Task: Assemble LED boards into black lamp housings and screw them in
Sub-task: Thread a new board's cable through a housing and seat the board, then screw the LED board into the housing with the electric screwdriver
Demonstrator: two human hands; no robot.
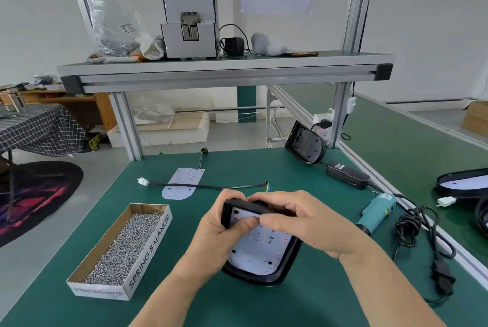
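The black lamp housing (253,277) sits at the middle of the green bench (237,305), its near end on the mat and its far end tilted up between both hands. A white LED board (261,247) dotted with red and orange lies inside it and fills the cavity.

The left hand (219,231) comes in from below and grips the housing's far-left corner: its fingers (229,194) curl round the edge and the thumb presses down on the board. The right hand (298,221) reaches across from the right, fingers curled over the far rim, thumb lying on the board beside the left thumb. Both hands are closed on the housing; whether a screw is pinched between the thumbs cannot be told.

Left of the housing stands an open cardboard box (150,247) marked SPRING BALANCER, filled with small silver screws (124,244).

Beyond the hands a loose LED board (183,182) lies flat, crossed by a black cable (206,186) with a white connector (142,182).

To the right lies a teal electric screwdriver (377,213). A second housing (306,143) leans upright by the bench's far-right post.
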